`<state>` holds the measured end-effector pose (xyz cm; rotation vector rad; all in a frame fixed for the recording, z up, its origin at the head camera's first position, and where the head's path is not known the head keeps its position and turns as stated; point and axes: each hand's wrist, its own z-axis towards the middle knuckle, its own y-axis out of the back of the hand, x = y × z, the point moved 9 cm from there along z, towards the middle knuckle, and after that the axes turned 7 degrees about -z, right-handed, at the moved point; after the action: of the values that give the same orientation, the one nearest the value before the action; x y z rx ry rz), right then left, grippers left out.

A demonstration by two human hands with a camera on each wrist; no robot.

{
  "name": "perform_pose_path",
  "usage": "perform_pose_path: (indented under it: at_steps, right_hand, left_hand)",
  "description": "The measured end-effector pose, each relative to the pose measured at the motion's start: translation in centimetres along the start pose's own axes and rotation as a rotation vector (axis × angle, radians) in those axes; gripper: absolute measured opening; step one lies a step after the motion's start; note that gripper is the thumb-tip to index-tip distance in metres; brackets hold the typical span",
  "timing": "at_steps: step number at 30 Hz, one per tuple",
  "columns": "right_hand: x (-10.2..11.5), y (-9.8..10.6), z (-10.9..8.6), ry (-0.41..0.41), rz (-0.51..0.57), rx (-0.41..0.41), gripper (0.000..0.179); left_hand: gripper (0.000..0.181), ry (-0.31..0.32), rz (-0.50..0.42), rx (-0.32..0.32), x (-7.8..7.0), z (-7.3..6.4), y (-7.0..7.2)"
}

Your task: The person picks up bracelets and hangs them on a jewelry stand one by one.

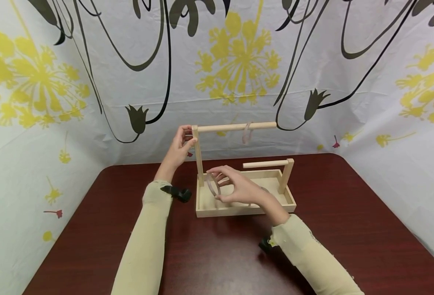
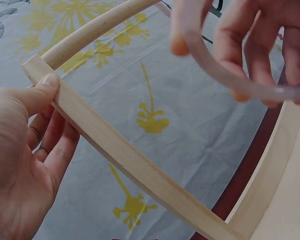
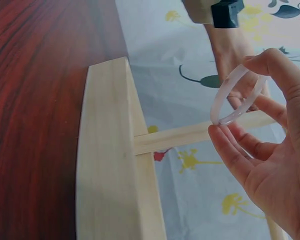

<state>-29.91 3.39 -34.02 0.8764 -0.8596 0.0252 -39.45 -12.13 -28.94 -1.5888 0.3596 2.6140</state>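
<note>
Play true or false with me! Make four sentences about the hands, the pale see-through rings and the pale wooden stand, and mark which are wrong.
1. The right hand has a pale translucent ring in its grip. True.
2. Nothing hangs up high. False: another pale translucent ring hangs on the long round wooden bar.
3. The left hand holds the tall pale wooden post. True.
4. The shallow rectangular wooden tray floats in the air. False: the tray sits on the dark reddish-brown table.

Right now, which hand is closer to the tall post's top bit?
Left. The left hand grips the tall post near its top; the right hand is apart from it, farther right, holding a pale ring.
</note>
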Motion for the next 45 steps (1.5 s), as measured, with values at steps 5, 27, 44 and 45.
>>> perform_pose_path:
  at_steps: [5, 27, 44, 45]
  right_hand:
    - [0.5, 0.9, -0.1, 0.02, 0.005, -0.021, 0.069]
    - [1.3, 6.2, -1.1, -0.058, -0.04, -0.235, 0.07]
    - [-0.2, 10.9, -3.3, -0.172, -0.007, -0.547, 0.071]
    - [-0.3, 11.1, -3.4, -0.176, -0.014, -0.558, 0.071]
  left_hand:
    - [0.039, -0.003, -0.006, 0.003, 0.1, 0.0, -0.1]
    - [0.04, 0.014, -0.009, 0.021, 0.1, -0.1, 0.0]
    - [0.039, 0.016, -0.016, 0.013, -0.3, -0.1, -0.1]
    - [0.039, 0.018, -0.015, 0.012, -0.2, -0.1, -0.1]
